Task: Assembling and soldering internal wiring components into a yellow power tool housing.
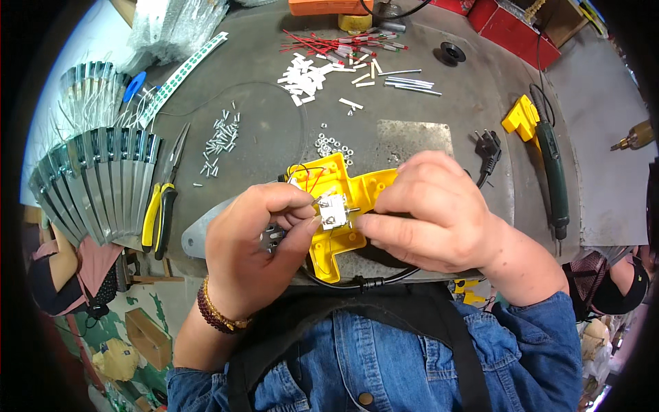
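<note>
A yellow plastic housing half (343,239) lies open at the table's front edge, thin wires inside its left end. Over it sits a small white block with metal fittings (334,211), a short metal stem sticking out on its right. My left hand (257,240) pinches the block's left side between thumb and fingers. Close by on the right, my right hand (432,213) is closed, thumb and fingertips together beside the stem. Whatever those right fingertips hold is too small or hidden to make out. A black power cable (395,277) curves below the housing.
Loose screws (221,141) and nuts (333,145) lie beyond the housing. Farther back are white sleeves (302,79), red-wired parts (336,47) and long metal rods (412,84). Pliers (163,199) rest at left, an electric screwdriver (552,165) and black plug (489,149) at right.
</note>
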{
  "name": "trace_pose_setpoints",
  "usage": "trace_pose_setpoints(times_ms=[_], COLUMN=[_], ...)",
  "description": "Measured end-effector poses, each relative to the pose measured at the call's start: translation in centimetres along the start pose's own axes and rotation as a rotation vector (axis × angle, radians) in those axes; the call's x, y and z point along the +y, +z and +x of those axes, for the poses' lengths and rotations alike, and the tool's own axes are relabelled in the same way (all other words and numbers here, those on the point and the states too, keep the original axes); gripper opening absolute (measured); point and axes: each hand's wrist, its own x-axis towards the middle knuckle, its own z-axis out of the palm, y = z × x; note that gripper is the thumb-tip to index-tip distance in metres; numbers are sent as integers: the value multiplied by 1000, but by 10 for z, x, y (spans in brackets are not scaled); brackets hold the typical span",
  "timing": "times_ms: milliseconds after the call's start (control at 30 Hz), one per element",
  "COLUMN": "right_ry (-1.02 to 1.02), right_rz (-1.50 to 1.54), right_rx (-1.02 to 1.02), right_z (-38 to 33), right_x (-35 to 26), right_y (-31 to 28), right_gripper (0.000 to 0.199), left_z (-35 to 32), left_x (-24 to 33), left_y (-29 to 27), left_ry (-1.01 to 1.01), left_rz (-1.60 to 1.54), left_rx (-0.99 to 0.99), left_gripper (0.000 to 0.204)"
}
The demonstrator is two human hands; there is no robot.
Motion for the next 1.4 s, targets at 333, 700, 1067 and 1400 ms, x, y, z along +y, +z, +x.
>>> trace_pose_setpoints(times_ms=[333,700,1067,1400], right_ry=[-19,-9,-13,-11], right_rz=[-55,-51,-29,-27], right_rx=[-38,-48,-29,-50], right_z=[-3,-2,-3,-3], right_x=[-1,-1,0,1], right_y=[15,15,18,18], right_gripper=[29,28,26,27], left_z=[-2,-2,-1,-1], left_x=[0,-1,1,1], left_y=[1,1,2,1], left_ry=[38,40,55,44], left_rz=[86,69,94,93], left_rx=[13,18,22,21], left_gripper=[25,25,25,25])
